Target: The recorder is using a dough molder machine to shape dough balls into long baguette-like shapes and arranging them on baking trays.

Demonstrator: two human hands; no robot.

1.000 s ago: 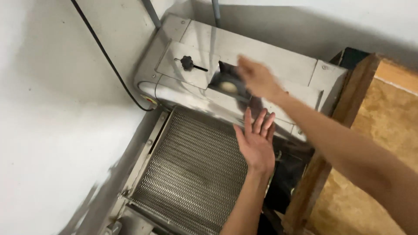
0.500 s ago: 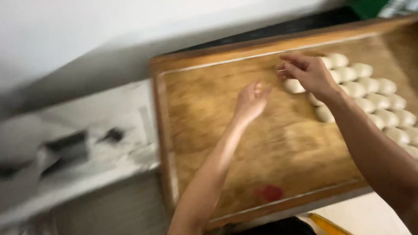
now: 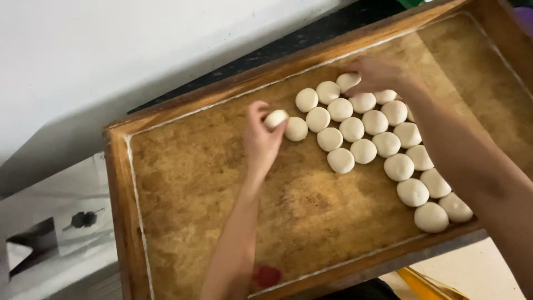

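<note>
A wooden tray [image 3: 183,183] with a raised rim fills most of the view. Several round white dough balls [image 3: 363,151] lie in rows across its right half. My left hand [image 3: 261,139] is closed around one dough ball [image 3: 275,118] at the left end of the rows, next to another ball [image 3: 296,129]. My right hand [image 3: 377,75] reaches to the far end of the rows, its fingers gripping a dough ball [image 3: 347,81] there. My right forearm crosses over the right-hand balls.
A grey machine [image 3: 50,233] with a black knob [image 3: 83,220] stands left of the tray. A white wall [image 3: 111,50] runs behind. A red spot [image 3: 267,275] marks the tray's near edge. Something yellow [image 3: 427,283] shows below the tray.
The view swung from the grey machine with its metal mesh belt to the wooden tray. Both hands moved from the machine onto the dough balls and each closed on one.
</note>
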